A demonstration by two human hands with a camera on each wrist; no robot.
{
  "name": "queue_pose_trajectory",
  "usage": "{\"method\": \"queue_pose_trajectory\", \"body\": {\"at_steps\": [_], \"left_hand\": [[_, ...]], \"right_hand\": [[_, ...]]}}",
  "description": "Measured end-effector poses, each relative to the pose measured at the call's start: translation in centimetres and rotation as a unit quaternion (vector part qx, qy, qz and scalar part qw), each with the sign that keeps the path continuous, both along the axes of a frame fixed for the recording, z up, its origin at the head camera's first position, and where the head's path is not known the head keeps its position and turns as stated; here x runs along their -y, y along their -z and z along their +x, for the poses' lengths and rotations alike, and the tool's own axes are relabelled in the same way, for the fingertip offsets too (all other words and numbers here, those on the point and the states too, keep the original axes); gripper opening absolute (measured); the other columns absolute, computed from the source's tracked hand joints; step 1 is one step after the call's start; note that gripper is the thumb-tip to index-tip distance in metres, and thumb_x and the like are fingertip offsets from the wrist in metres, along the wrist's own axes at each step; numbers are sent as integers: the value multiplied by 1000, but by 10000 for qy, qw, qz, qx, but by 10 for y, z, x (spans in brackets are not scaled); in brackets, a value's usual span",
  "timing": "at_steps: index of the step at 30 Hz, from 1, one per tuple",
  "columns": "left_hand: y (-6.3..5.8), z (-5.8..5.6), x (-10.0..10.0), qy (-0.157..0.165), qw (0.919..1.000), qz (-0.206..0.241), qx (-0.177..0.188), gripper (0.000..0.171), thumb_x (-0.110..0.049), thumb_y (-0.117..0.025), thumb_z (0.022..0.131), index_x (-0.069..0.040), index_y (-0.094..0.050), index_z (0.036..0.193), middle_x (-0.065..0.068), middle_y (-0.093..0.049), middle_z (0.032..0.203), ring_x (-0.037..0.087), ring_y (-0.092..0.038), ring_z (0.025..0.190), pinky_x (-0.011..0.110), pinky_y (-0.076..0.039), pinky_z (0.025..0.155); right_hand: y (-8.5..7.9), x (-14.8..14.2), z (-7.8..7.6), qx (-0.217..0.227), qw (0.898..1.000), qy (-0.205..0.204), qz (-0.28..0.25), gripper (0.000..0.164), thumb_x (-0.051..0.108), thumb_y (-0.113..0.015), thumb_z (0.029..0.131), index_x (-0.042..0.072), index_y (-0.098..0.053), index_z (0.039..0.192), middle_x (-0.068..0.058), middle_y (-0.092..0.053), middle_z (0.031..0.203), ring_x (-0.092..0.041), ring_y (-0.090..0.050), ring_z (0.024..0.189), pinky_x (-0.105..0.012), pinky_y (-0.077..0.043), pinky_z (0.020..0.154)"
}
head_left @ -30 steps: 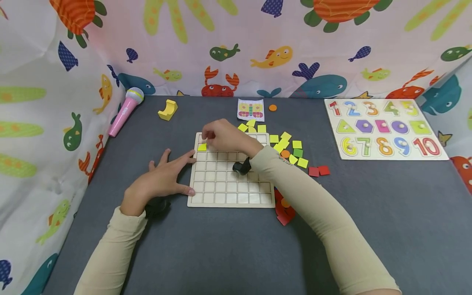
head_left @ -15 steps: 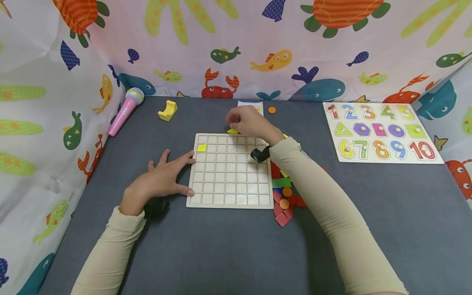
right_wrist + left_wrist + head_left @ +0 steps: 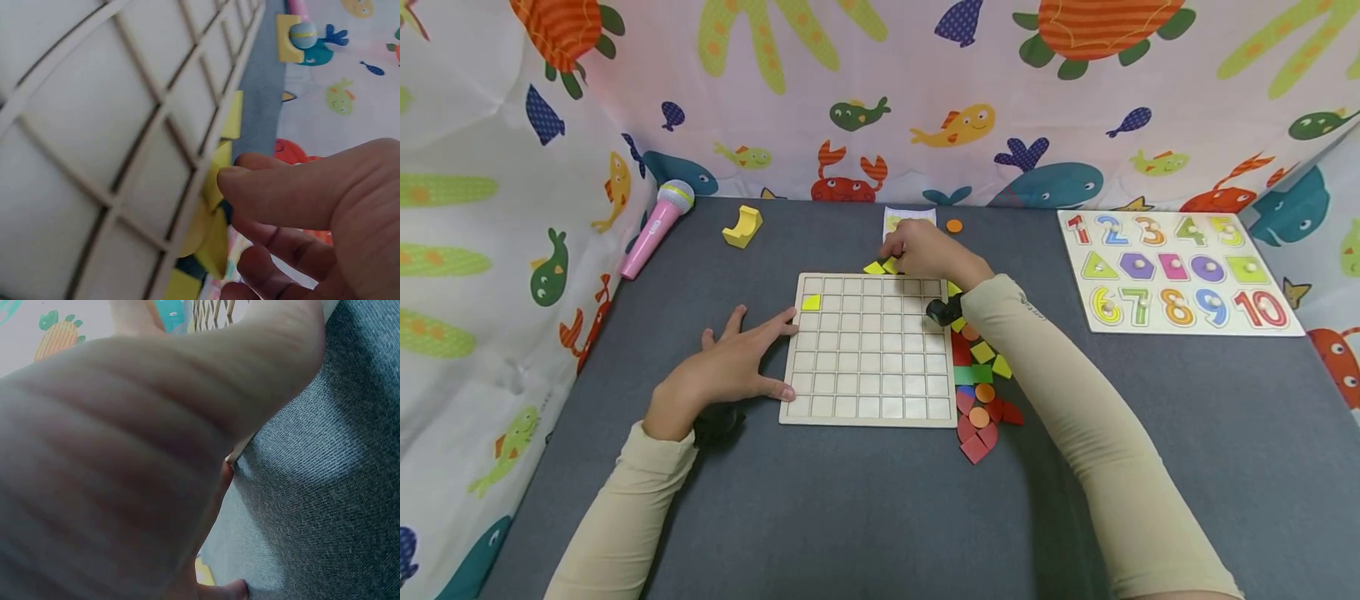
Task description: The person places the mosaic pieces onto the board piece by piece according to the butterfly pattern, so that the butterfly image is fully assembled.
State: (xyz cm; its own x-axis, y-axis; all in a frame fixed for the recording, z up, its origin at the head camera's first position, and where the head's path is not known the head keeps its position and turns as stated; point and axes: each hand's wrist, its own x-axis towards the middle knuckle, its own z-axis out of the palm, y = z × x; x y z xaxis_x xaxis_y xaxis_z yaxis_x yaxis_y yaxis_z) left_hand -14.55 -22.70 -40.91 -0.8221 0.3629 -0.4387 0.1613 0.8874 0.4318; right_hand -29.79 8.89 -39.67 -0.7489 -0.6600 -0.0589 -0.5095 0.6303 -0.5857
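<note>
A pale wooden grid board (image 3: 859,362) lies flat, with one yellow square tile (image 3: 811,302) in a cell at its upper left. My left hand (image 3: 722,362) has its fingers spread, a fingertip and the thumb resting on the board's left edge. Past the far edge, my right hand (image 3: 936,252) reaches down among loose yellow tiles (image 3: 874,267). In the right wrist view its thumb (image 3: 275,194) and forefinger come close to a yellow tile (image 3: 217,172) by the board's rim; whether they pinch it is unclear. The right hand partly covers a small picture card (image 3: 895,214).
Red, green, yellow and orange pieces (image 3: 974,449) lie along the board's right side. A number-and-shape puzzle (image 3: 1180,272) is at the right. At the back left are a pink toy microphone (image 3: 657,229) and a yellow arched block (image 3: 742,227); an orange disc (image 3: 954,226) lies near the card.
My right hand has left the board's upper-left cells, where the yellow square tile stays, and moved right to the loose yellow tiles behind the far edge. The left hand keeps its place.
</note>
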Motion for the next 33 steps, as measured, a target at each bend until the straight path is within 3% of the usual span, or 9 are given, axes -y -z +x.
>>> {"method": "queue_pose_trajectory", "body": {"at_steps": [4, 8, 13, 21, 27, 33], "left_hand": [[0, 1, -1, -16, 10000, 22, -15, 118, -51, -91, 83, -23, -21, 173, 13, -28, 174, 60, 8, 156, 90, 1, 107], [0, 1, 0, -6, 10000, 46, -35, 116, -51, -91, 83, -23, -22, 173, 12, -28, 175, 60, 7, 156, 90, 1, 107], [0, 1, 0, 1, 10000, 77, 13, 116, -52, -90, 84, -23, -22, 173, 13, -27, 175, 60, 8, 156, 90, 1, 107], [-1, 2, 1, -5, 10000, 54, -61, 116, -51, -91, 84, -22, -22, 173, 14, -28, 174, 60, 7, 156, 90, 1, 107], [0, 2, 1, -9, 10000, 33, -86, 117, -50, -92, 84, -21, -22, 173, 13, -30, 174, 60, 7, 156, 90, 1, 107], [0, 1, 0, 33, 10000, -1, -79, 117, -50, -92, 83, -21, -22, 173, 13, -29, 174, 60, 7, 156, 91, 0, 107]], "right_hand": [[4, -2, 0, -118, 9998, -2, 171, 32, -12, -63, 92, -4, -81, 117, -20, -68, 99, -32, -50, 94, -38, -34, 76], [5, -2, 0, -141, 9995, 36, 290, 27, -9, -67, 94, -3, -81, 116, -21, -64, 109, -35, -53, 104, -43, -47, 88], [5, -3, 0, -104, 9992, 95, 385, 19, -7, -68, 95, -1, -77, 111, -21, -64, 113, -38, -54, 115, -50, -48, 98], [3, -5, 1, -80, 9995, 262, -150, 10, -9, -63, 97, -2, -69, 100, -17, -67, 97, -33, -60, 92, -44, -49, 84], [2, -3, 0, -139, 9982, 467, -357, 6, -4, -67, 100, -1, -72, 103, -16, -72, 101, -33, -66, 95, -46, -53, 88], [-1, 0, 2, -140, 9976, 422, -537, 6, -4, -70, 99, 1, -72, 98, -14, -72, 94, -31, -66, 88, -45, -53, 84]]}}
